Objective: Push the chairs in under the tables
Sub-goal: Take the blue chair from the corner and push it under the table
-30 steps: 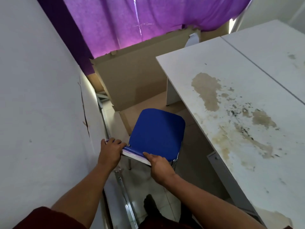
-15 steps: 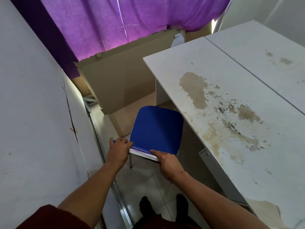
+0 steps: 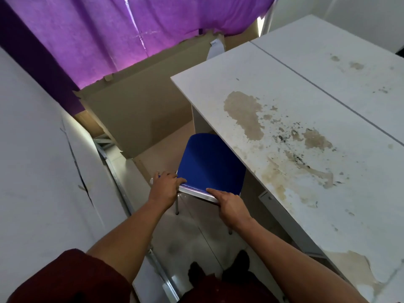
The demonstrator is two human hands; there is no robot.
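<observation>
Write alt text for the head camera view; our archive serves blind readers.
Seen from above, a person's left hand and right hand grip the top edge of a blue chair, whose far corner sits under the edge of a stained white table. A purple curtain and cardboard sheet stand behind.

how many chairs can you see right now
1. The blue chair stands beside the stained table, its right edge just under the tabletop, gripped by the left hand and right hand. Others may be hidden under the tables.
</observation>
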